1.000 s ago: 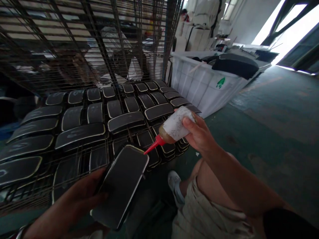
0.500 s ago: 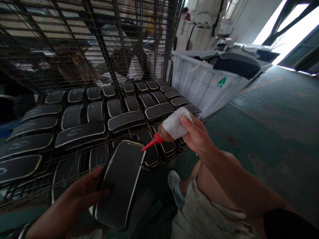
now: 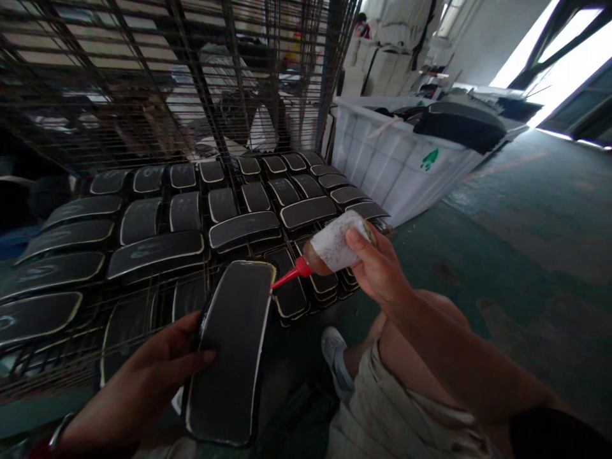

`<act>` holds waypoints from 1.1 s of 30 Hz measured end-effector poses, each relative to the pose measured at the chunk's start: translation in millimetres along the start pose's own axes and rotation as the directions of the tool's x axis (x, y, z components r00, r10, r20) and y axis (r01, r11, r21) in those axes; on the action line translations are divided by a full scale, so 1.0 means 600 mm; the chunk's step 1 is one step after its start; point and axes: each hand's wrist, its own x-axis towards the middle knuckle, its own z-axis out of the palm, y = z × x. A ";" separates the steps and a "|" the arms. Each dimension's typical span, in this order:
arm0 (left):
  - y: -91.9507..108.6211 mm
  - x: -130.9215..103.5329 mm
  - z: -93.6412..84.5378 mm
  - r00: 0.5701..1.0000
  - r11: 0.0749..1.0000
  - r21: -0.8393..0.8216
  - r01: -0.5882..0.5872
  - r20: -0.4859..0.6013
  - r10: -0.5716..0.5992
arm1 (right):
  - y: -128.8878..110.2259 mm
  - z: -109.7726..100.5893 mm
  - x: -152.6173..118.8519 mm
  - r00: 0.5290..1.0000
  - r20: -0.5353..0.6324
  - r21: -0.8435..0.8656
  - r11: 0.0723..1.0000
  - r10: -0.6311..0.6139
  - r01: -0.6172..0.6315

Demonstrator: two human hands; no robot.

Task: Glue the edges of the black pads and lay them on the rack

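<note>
My left hand (image 3: 167, 360) grips a dark, rounded-corner panel (image 3: 232, 357) by its left edge, thumb on its face. A pale line of glue-like material runs round the panel's rim. In my right hand (image 3: 377, 261) is a squeeze bottle (image 3: 335, 245) with a whitish, stained wrapping, brown contents and a red nozzle. The nozzle tip is at the panel's upper right edge. Behind it, many similar dark panels (image 3: 155, 252) with pale outlines lie in rows on a wire rack.
A wire mesh frame (image 3: 210, 76) rises behind the rack. To the right, a white bin (image 3: 387, 150) holds dark pieces. My legs and a white shoe (image 3: 335, 350) are below, over the green floor (image 3: 540, 255).
The panel in my left hand has turned slightly more upright, its upper end shifting left and up. The bottle's tip now sits lower along the panel's right edge.
</note>
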 end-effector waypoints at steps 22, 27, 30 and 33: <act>0.006 0.008 0.000 0.996 0.992 -0.125 -0.006 -0.085 -0.004 | 0.014 0.012 -0.044 0.995 0.086 -0.090 0.995 0.044 -0.036; 0.013 0.010 0.010 0.994 0.990 -0.143 -0.007 -0.109 -0.008 | 0.020 0.003 -0.053 0.989 0.145 -0.153 0.988 0.028 -0.006; 0.019 0.012 0.018 0.988 0.982 -0.188 -0.036 -0.157 0.006 | 0.022 -0.003 -0.058 0.985 0.168 -0.194 0.981 0.037 -0.004; 0.024 0.015 0.022 0.985 0.975 -0.218 -0.046 -0.171 0.008 | 0.018 -0.006 -0.063 0.977 0.202 -0.194 0.981 0.067 -0.028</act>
